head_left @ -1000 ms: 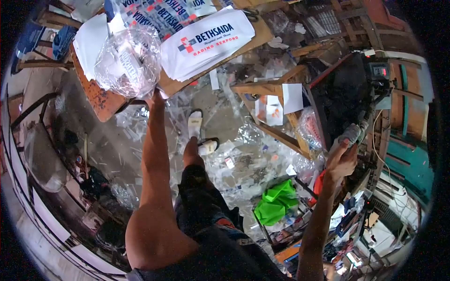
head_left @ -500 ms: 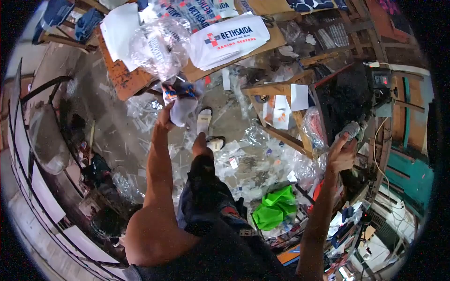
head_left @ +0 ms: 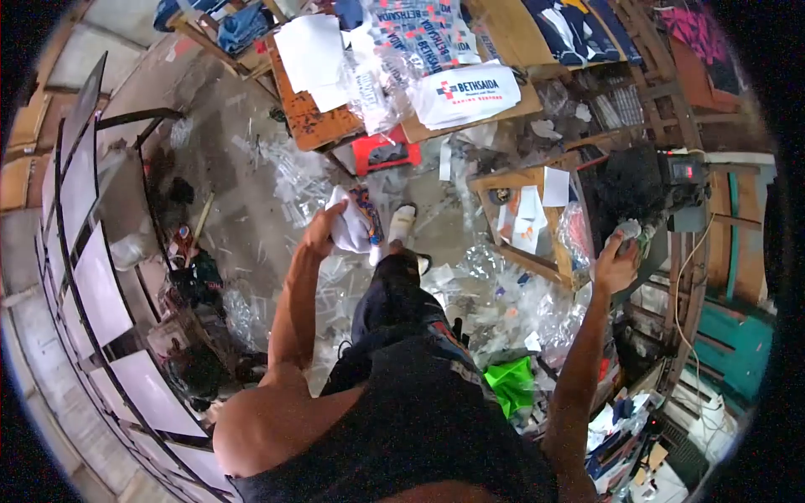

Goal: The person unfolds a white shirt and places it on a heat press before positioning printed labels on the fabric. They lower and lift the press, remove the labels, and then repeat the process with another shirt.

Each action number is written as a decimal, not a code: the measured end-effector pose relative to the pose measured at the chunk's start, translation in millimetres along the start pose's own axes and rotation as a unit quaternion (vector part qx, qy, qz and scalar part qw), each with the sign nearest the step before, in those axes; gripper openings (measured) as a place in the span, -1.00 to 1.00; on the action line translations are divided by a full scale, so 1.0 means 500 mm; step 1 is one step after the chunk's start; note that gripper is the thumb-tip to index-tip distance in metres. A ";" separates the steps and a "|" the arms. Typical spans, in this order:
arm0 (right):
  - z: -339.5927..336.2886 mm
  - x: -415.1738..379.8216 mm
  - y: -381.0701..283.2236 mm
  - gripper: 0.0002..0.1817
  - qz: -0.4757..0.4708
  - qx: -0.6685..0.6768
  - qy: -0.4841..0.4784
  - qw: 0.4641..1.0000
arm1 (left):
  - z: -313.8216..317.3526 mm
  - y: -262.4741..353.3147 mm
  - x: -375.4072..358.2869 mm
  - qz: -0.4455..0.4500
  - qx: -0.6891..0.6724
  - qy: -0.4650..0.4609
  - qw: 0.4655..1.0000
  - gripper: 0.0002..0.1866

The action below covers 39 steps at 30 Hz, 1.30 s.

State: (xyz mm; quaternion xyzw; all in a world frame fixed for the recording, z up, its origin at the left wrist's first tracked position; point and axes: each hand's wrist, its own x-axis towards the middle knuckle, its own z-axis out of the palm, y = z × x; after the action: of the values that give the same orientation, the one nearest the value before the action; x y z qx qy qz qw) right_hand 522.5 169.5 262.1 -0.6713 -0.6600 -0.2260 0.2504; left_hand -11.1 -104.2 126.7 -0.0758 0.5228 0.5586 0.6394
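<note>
In my left hand (head_left: 320, 230) is a folded white cloth (head_left: 352, 230) with a blue and orange print along its right side, held low over the littered floor near my sandaled foot (head_left: 402, 225). My right hand (head_left: 616, 268) reaches out to the right, its fingers closed around a grey, wrapped handle (head_left: 629, 230). That handle stands at the front of a dark heat press (head_left: 625, 178), beside a control box (head_left: 688, 171) with a lit red display.
White printed bags (head_left: 467, 94), blank white sheets (head_left: 310, 59) and clear plastic cover the table ahead. A wooden stand (head_left: 537, 264) is left of the press. Plastic scraps and a green cloth (head_left: 510, 386) lie on the floor. Metal racks (head_left: 80, 293) line the left.
The view has shifted, showing the table farther off and to the right. My left hand has brought the white cloth lower and closer to me. My right hand stays at the handle.
</note>
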 end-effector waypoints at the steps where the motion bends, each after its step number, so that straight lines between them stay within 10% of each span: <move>1: -0.013 0.005 -0.008 -0.43 0.016 0.062 -0.011 0.998 | -0.010 -0.012 0.017 0.027 0.015 -0.020 0.999 -0.59; 5: -0.122 -0.003 -0.124 -0.50 -0.067 0.119 0.104 0.985 | 0.078 0.020 -0.051 0.044 -0.027 -0.034 0.998 -0.57; 7: -0.149 -0.071 -0.242 -0.63 0.127 0.534 -0.129 0.826 | 0.137 0.047 -0.089 0.036 -0.090 -0.105 0.990 -0.56; 9: -0.139 -0.115 -0.305 -0.64 0.057 0.501 -0.442 0.742 | 0.155 0.010 -0.056 0.023 -0.053 -0.114 0.992 -0.58; 12: -0.065 -0.292 -0.442 -0.12 0.060 0.638 -0.583 0.499 | 0.199 -0.053 -0.022 0.080 0.085 -0.147 0.982 -0.69; 16: -0.049 -0.375 -0.523 -0.28 0.007 0.617 -0.586 0.526 | 0.298 -0.037 -0.092 0.121 0.236 -0.134 0.955 -0.79; 20: -0.059 -0.307 -0.484 -0.56 0.193 0.624 -0.585 0.481 | 0.284 0.005 -0.096 0.137 0.161 -0.212 0.954 -0.63; 23: -0.056 -0.265 -0.445 -0.52 0.368 0.699 -0.566 0.237 | 0.237 0.003 -0.042 0.239 0.221 -0.125 0.937 -0.61; 31: -0.100 -0.221 -0.428 -0.56 0.329 0.685 -0.571 0.312 | 0.246 -0.038 -0.010 0.313 0.386 -0.103 0.862 -0.26; 32: -0.082 -0.238 -0.432 -0.53 0.319 0.662 -0.566 0.373 | 0.251 -0.059 -0.006 0.339 0.405 -0.047 0.848 -0.21; 34: -0.146 -0.209 -0.464 -0.47 0.236 0.596 -0.596 0.484 | 0.306 -0.063 -0.108 0.254 0.243 -0.219 0.910 0.00; 36: -0.138 -0.235 -0.484 -0.43 0.153 0.553 -0.638 0.514 | 0.277 -0.121 -0.092 0.299 0.481 -0.196 0.801 0.02; 39: -0.105 -0.276 -0.494 -0.42 0.014 0.594 -0.628 0.503 | 0.264 -0.135 -0.048 0.143 0.358 -0.277 0.880 -0.43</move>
State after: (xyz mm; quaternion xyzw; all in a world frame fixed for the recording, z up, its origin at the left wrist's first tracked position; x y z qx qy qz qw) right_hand 273.3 30.6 224.6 -0.3399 -0.6137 0.7035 0.1136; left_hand 123.8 -54.3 170.0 0.3919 0.4941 0.4170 0.6545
